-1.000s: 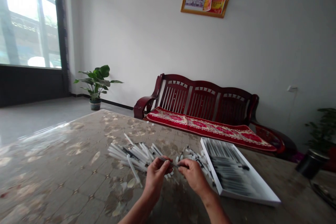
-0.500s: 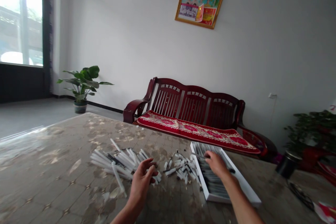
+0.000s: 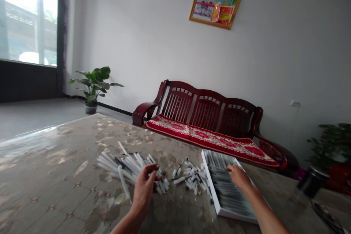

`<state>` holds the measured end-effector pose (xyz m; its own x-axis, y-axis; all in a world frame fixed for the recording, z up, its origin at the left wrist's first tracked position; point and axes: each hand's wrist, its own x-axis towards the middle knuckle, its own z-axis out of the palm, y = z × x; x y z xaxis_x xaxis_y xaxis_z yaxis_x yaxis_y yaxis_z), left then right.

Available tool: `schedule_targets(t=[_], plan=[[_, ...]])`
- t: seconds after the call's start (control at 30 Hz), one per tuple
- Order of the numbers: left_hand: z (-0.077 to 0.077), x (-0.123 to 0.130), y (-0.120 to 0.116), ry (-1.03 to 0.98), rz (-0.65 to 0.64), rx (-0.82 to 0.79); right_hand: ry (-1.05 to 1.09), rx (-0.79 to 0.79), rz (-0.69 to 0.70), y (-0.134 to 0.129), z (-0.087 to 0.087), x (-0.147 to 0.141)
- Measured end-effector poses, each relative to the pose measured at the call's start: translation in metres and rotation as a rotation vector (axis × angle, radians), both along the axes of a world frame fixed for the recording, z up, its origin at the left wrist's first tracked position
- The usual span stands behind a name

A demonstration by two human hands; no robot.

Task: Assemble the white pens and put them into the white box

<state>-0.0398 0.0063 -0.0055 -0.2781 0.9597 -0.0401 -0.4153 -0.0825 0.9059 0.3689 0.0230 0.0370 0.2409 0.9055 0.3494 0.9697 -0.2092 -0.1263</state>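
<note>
A white box [image 3: 218, 204] filled with rows of thin, clear and dark pens stands on the right of the table. Over its right part is my right hand [image 3: 239, 176], fingers bent together at the pens; whether it holds one is too small to tell. My left hand [image 3: 145, 184] is curled beside a loose pile of whitish pen tubes [image 3: 128, 164], its thumb and fingers slightly apart with nothing clear between them. Between the hands lies a heap of short white caps [image 3: 193, 175] with dark bits among them.
The patterned table [image 3: 68, 175] extends to the left. A black container [image 3: 312, 182] and a dark cable [image 3: 326, 216] are at the right. Behind the table stands a red wooden bench [image 3: 205, 111]. Potted plants stand at both sides.
My right hand has moved from the box's left side toward its right, and the dark pen seen at its fingertips no longer shows there. The view has shifted slightly left.
</note>
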Motion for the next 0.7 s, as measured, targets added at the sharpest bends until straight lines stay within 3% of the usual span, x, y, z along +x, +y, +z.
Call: schedule_targets(t=[0.17,0.27,0.37,0.43,0.5,0.6,0.7], plan=[[0.004,-0.007,0.000,-0.028,0.121,0.000,0.063,-0.118,0.100,0.004,0.008,-0.007],[0.005,-0.010,0.001,-0.080,0.170,-0.016,0.076,-0.097,0.116,0.013,0.016,-0.033],[0.003,-0.011,0.005,-0.137,0.195,-0.028,0.195,-0.069,0.257,0.020,0.018,-0.093],[0.001,-0.011,0.008,-0.166,0.204,-0.027,0.289,-0.114,0.408,0.023,0.013,-0.147],[-0.002,-0.011,0.011,-0.192,0.210,-0.024,0.297,-0.171,0.470,0.024,0.005,-0.202],[-0.004,-0.011,0.014,-0.216,0.210,-0.024,0.154,-0.204,0.431,0.026,-0.006,-0.268],[-0.007,-0.012,0.016,-0.193,0.197,-0.040,0.033,-0.251,0.348,0.030,-0.012,-0.304]])
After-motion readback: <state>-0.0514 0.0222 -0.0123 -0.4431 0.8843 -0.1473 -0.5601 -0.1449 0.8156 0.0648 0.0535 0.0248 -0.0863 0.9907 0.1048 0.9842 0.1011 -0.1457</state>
